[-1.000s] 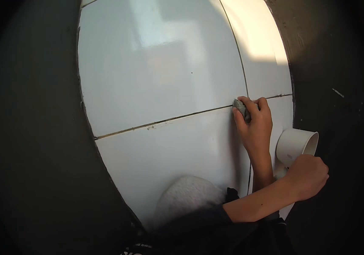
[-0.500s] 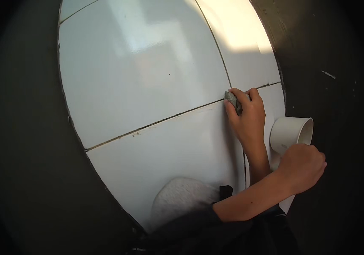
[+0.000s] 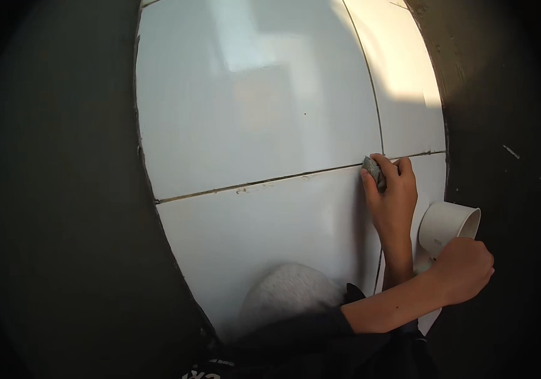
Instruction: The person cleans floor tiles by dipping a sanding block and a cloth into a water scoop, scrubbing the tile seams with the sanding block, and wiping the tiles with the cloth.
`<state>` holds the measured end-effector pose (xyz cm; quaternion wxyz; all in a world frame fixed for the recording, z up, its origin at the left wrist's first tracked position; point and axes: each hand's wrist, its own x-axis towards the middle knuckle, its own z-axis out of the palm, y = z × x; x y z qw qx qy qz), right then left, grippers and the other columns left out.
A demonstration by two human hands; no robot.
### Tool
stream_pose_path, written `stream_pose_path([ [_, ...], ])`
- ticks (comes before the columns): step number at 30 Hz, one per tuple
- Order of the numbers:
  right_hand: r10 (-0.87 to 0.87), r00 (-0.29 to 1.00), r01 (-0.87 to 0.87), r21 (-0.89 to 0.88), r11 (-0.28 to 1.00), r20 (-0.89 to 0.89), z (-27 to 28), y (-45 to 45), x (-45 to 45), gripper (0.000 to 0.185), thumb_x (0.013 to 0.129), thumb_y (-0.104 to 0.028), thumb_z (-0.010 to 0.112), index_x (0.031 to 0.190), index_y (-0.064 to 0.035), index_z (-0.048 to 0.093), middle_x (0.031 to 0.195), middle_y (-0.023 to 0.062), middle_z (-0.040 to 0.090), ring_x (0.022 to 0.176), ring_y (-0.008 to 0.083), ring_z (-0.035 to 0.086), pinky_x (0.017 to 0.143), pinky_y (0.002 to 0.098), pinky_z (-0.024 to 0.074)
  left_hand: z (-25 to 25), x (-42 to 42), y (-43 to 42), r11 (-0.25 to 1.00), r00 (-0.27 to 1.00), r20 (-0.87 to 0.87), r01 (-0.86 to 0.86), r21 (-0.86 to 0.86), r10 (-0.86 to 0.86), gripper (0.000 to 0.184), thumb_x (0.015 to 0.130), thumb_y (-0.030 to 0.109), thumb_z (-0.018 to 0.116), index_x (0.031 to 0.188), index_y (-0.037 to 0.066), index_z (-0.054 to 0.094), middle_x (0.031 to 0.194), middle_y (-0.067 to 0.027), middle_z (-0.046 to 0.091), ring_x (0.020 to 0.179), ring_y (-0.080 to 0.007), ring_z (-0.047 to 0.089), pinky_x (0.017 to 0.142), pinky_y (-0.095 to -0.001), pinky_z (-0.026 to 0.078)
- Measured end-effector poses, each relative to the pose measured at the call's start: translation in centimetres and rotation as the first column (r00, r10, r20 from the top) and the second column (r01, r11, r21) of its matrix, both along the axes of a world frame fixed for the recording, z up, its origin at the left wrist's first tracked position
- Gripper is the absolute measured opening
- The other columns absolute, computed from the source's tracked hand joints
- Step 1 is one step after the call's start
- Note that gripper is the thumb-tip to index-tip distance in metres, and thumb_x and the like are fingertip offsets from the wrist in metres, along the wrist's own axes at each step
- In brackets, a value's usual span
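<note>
My right hand (image 3: 393, 196) is closed around a small grey lump (image 3: 372, 172), possibly a rag or sponge, pressed at the dark joint line (image 3: 270, 182) between white tiles (image 3: 258, 126). Its thumb and fingertips pinch the lump close to where two joints cross. Reaching over the right forearm, my left hand (image 3: 466, 270) is closed at the rim of a white paper cup (image 3: 441, 227). The cup leans with its mouth toward the right, and its inside is mostly out of sight. The left fingers are largely hidden behind the hand.
Crumbs of light residue (image 3: 241, 191) lie along the joint. Dark floor (image 3: 62, 189) borders the tiles on both sides, with a small pale scrap (image 3: 511, 152) at right. A whitish rounded shape (image 3: 292, 294), perhaps a knee or a shoe, is near my body.
The view has shifted, so the tiles appear farther right and lower. My right hand has slid slightly left along the joint with the grey lump. My left hand stays at the cup.
</note>
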<state>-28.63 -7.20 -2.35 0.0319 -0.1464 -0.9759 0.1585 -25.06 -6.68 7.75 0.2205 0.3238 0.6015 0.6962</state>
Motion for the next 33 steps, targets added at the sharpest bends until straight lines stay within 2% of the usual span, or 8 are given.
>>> stream_pose_path([
  [7, 0.360, 0.929, -0.369, -0.151, 0.917, -0.081, 0.2, -10.4, -1.3, 0.031, 0.071, -0.016, 0.074, 0.099, -0.0062, 0.064, 0.078, 0.0110, 0.045, 0.070, 0.0247, 0.049, 0.061, 0.0349, 0.0435, 0.3, -0.4, -0.2, 0.998, 0.999, -0.008, -0.050, 0.027, 0.050, 0.026, 0.080, 0.016, 0.059, 0.060, 0.000, 0.063, 0.059, -0.0170, 0.059, 0.061, -0.0335, 0.061, 0.061, -0.0414, 0.050],
  [9, 0.428, 0.902, -0.430, -0.194, 0.882, -0.054, 0.6, -10.6, -1.9, 0.032, 0.072, -0.013, 0.072, 0.103, -0.0082, 0.064, 0.082, 0.0110, 0.048, 0.076, 0.0237, 0.052, 0.065, 0.0334, 0.0446, 0.0, -0.7, 0.1, 0.967, 0.970, 0.019, -0.242, 0.086, 0.241, 0.032, 0.074, 0.031, 0.055, 0.058, 0.005, 0.064, 0.057, -0.0142, 0.060, 0.056, -0.0341, 0.060, 0.050, -0.0452, 0.048],
  [12, 0.322, 0.946, -0.195, -0.855, 0.481, -0.035, 0.1, -7.9, -2.5, 0.041, 0.078, -0.009, 0.063, 0.118, -0.0088, 0.057, 0.102, 0.0118, 0.055, 0.091, 0.0201, 0.056, 0.073, 0.0274, 0.0483, -0.1, -2.0, -0.9, 0.975, 0.978, 0.078, -0.198, 0.102, 0.191, 0.029, 0.076, 0.025, 0.056, 0.058, 0.003, 0.062, 0.058, -0.0154, 0.059, 0.058, -0.0344, 0.060, 0.054, -0.0442, 0.049],
  [13, 0.332, 0.942, -0.209, -0.854, 0.477, -0.045, 0.2, -7.2, -2.5, 0.041, 0.078, -0.009, 0.063, 0.118, -0.0088, 0.057, 0.102, 0.0118, 0.055, 0.091, 0.0201, 0.056, 0.073, 0.0274, 0.0483, 0.0, -2.4, -1.3, 0.979, 0.982, 0.113, -0.164, 0.119, 0.151, 0.028, 0.078, 0.022, 0.057, 0.058, 0.002, 0.061, 0.058, -0.0161, 0.059, 0.059, -0.0346, 0.060, 0.057, -0.0436, 0.049],
  [16, 0.226, 0.937, 0.301, -0.943, -0.140, 0.266, 0.8, -4.8, -2.3, 0.052, 0.084, -0.013, 0.055, 0.134, -0.0089, 0.040, 0.114, 0.0124, 0.054, 0.097, 0.0205, 0.057, 0.074, 0.0306, 0.0512, 0.6, -3.0, -1.5, 0.982, 0.985, 0.167, -0.080, 0.169, 0.051, 0.027, 0.080, 0.016, 0.058, 0.058, 0.000, 0.060, 0.058, -0.0173, 0.058, 0.061, -0.0349, 0.060, 0.062, -0.0426, 0.049],
  [19, 0.273, 0.921, 0.351, -0.895, -0.276, 0.277, 0.4, -4.3, -1.6, 0.055, 0.083, -0.009, 0.056, 0.134, -0.0093, 0.038, 0.118, 0.0128, 0.053, 0.100, 0.0216, 0.057, 0.074, 0.0307, 0.0523, 0.1, -3.5, -2.1, 0.988, 0.990, 0.138, -0.058, 0.140, 0.038, 0.028, 0.080, 0.015, 0.057, 0.057, 0.000, 0.057, 0.058, -0.0172, 0.056, 0.063, -0.0355, 0.059, 0.061, -0.0440, 0.047],
  [29, 0.249, 0.954, 0.199, -0.974, -0.109, 0.167, -0.3, -4.5, -1.2, 0.041, 0.083, -0.009, 0.061, 0.122, -0.0089, 0.047, 0.105, 0.0045, 0.051, 0.093, 0.0182, 0.057, 0.076, 0.0326, 0.0520, 0.2, -3.7, -2.3, 0.994, 0.994, 0.089, -0.072, 0.082, 0.065, 0.029, 0.082, 0.018, 0.055, 0.059, 0.000, 0.057, 0.056, -0.0167, 0.055, 0.060, -0.0350, 0.058, 0.061, -0.0446, 0.047],
  [33, 0.330, 0.919, 0.158, -0.969, 0.190, 0.214, 0.3, -5.0, -2.7, 0.039, 0.077, -0.010, 0.072, 0.111, -0.0066, 0.054, 0.104, 0.0045, 0.054, 0.094, 0.0145, 0.054, 0.076, 0.0294, 0.0499, 0.4, -3.3, -2.0, 0.988, 0.991, 0.092, -0.109, 0.107, 0.100, 0.027, 0.079, 0.016, 0.056, 0.058, -0.001, 0.059, 0.058, -0.0175, 0.057, 0.063, -0.0360, 0.059, 0.064, -0.0445, 0.049],
])
